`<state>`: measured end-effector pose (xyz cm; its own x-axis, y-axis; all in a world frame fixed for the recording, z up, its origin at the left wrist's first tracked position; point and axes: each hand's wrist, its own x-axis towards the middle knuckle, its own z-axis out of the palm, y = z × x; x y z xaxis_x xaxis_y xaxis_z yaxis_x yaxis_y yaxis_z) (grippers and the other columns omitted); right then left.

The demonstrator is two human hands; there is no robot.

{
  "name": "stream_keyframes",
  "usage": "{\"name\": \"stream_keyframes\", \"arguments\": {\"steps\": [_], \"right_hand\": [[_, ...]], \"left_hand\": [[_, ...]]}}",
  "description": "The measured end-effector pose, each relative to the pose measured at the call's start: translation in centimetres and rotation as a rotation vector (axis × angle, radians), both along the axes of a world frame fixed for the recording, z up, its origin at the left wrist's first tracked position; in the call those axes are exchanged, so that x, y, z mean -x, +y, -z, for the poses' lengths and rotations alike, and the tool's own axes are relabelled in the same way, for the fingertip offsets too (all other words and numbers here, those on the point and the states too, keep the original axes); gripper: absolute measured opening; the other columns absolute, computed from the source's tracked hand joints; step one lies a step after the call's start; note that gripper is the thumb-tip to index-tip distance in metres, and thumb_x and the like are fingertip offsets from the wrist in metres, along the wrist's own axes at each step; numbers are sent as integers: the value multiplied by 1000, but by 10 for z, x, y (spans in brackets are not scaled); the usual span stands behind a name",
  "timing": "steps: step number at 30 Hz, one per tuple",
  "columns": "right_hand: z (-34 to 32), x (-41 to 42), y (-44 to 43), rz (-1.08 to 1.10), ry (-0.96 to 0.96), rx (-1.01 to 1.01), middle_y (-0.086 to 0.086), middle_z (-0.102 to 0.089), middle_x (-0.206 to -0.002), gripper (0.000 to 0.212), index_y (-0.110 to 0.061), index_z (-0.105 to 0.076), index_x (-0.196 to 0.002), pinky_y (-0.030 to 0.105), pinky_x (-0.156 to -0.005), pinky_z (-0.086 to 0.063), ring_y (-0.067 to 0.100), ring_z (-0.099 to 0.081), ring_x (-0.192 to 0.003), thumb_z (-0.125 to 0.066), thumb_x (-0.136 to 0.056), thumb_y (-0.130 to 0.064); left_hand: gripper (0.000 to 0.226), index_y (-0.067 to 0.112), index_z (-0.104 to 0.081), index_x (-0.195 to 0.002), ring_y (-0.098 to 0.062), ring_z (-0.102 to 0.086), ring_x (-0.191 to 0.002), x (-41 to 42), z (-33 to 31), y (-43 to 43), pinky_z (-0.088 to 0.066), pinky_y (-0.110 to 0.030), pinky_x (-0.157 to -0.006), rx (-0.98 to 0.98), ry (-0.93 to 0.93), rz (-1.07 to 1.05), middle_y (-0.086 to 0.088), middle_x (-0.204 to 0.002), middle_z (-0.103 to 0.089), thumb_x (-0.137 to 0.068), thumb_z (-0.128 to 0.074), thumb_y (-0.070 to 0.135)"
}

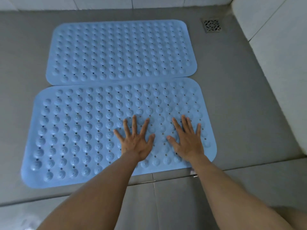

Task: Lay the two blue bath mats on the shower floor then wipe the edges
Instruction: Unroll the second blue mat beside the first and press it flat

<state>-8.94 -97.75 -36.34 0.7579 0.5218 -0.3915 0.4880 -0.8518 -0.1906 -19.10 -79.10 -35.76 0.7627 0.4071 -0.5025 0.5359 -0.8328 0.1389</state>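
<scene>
Two blue bath mats with raised bumps and small holes lie flat on the grey shower floor point(232, 90). The far mat point(119, 50) sits toward the back wall. The near mat point(74, 130) lies right in front of it, their long edges touching or slightly overlapping. My left hand point(135, 140) presses flat on the near mat, fingers spread. My right hand point(187, 140) presses flat beside it, nearer the mat's right end, fingers also spread. Neither hand holds anything.
A square metal drain grate point(211, 25) sits in the floor's back right corner. White tiled walls point(274, 39) bound the floor at the back and right. A low grey step edge point(166, 178) runs just in front of the near mat.
</scene>
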Motion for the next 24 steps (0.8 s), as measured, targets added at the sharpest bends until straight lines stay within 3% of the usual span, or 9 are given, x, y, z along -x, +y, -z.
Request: {"name": "stream_keyframes", "arguments": {"steps": [3,11,16,24], "right_hand": [[-30,-4,9,54,115,-3,2,28,-163,80,-33,18,-157,53,-121,15,19,26,-150,-27,-99,-65],[-158,-29,58,50,-47,-97,9,11,-168,61,-21,-2,-161,55,-123,0,25,8,-154,-28,-107,-34],[-278,-39,83,28,-122,-100,10,5,-168,61,-23,-4,-160,55,-122,-7,26,1,-155,-30,-107,-38],[-502,-38,79,15,-95,-100,9,6,-168,62,-25,0,-160,57,-122,-4,25,1,-155,-29,-107,-39]], "left_hand": [[66,47,16,-154,-32,26,-149,-3,-27,16,9,-69,-116,95,61,33,2,-164,27,-96,-5,70],[70,26,7,-160,-28,22,-151,-25,-145,70,11,-60,-119,-6,-164,141,-4,-165,23,-101,-7,61],[67,28,8,-160,-28,16,-153,-35,-269,98,5,-59,-121,-63,-290,157,-3,-167,17,-102,-10,57],[63,33,11,-159,-27,11,-154,-34,-492,100,1,-56,-123,-45,-324,169,-5,-168,12,-104,-13,55]]}}
